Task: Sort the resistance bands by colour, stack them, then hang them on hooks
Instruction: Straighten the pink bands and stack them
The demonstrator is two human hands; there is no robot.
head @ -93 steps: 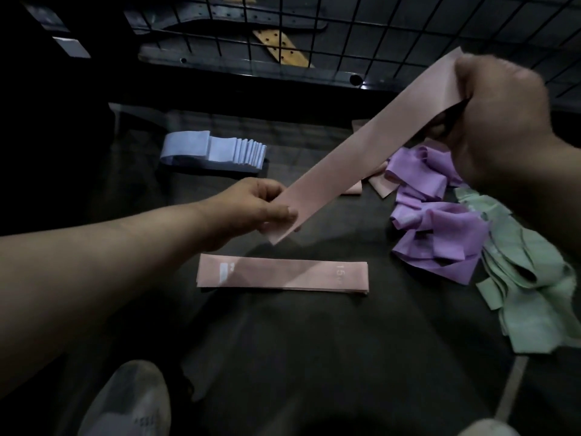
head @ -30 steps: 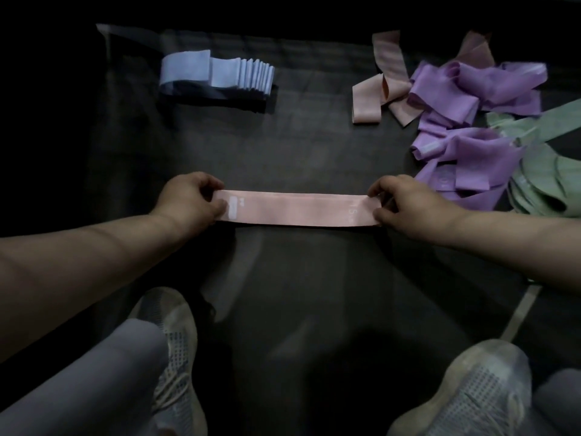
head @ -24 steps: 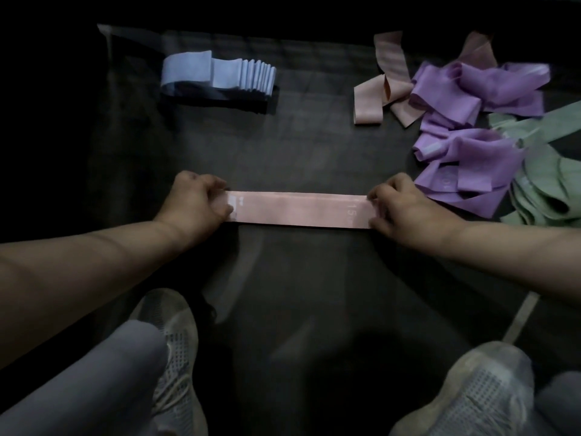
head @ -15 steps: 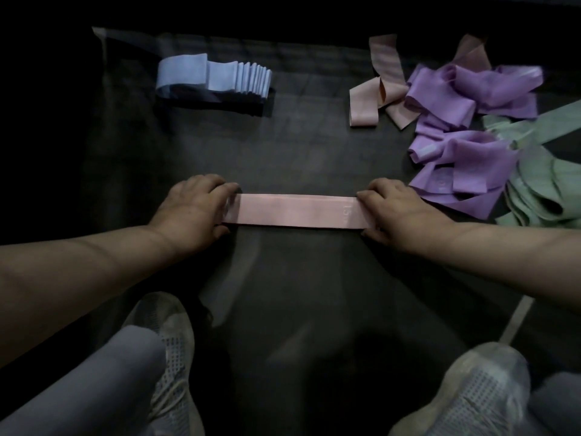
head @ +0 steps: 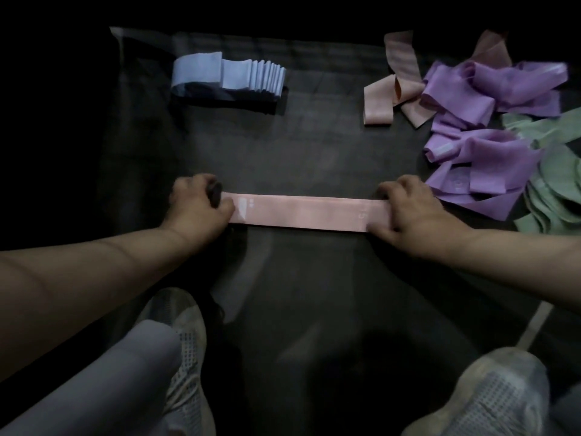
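While the pink band is being held flat on the dark mat, its left end is being gripped by the left hand, with the fingers curled tight and the thumb lying on top. Its right end is being gripped by the right hand, with the fingers curled over the end. The band is being held out straight from side to side between the two hands, in the middle of the mat. A neat blue stack is being seen far back on the left, well apart from the hands. Loose pink bands are being seen far back on the right, touching a purple heap. A green heap is lying at the right edge, just beside the purple heap. Two pale shoes are being seen at the bottom.
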